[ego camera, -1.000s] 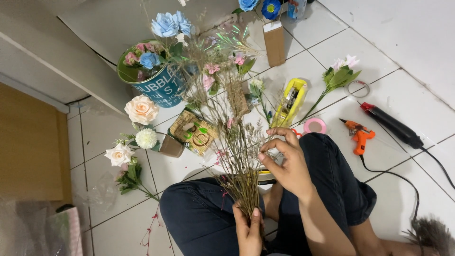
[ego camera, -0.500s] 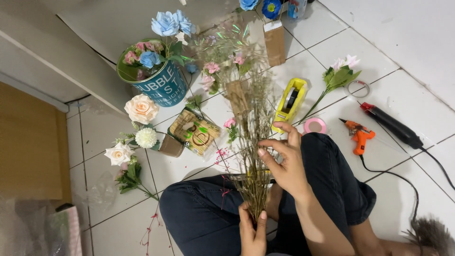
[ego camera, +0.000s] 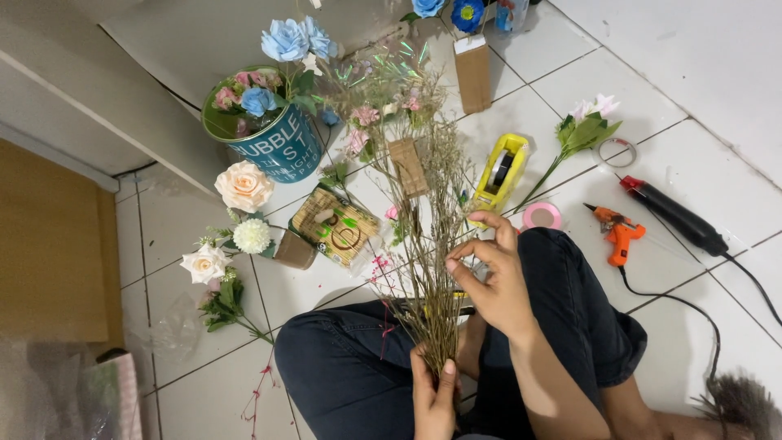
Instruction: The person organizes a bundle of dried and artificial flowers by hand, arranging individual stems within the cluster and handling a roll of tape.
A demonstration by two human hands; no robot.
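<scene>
- the left hand [ego camera: 433, 397], nearest the camera, is clenched around the base of a bundle of dried twiggy stems [ego camera: 430, 269], holding it upright above the lap in dark jeans [ego camera: 342, 371].
- just above it the right hand [ego camera: 493, 281] now has thumb and forefinger curled toward the stems at mid height, pinching or about to pinch a thin sprig; half a second ago the fingers sat slightly higher and flatter, so the hand looks to be sorting strands.
- the bundle has shifted a little to the right since a second ago, its tips now fanning near the yellow tape dispenser [ego camera: 498, 173].
- to the right on the tiles lie a pink tape roll [ego camera: 542, 216], an orange glue gun [ego camera: 619, 235] and a dark corded tool [ego camera: 672, 216].
- to the left lie cream and white artificial roses [ego camera: 236, 213]; farther off, a teal tin of flowers [ego camera: 273, 134].
</scene>
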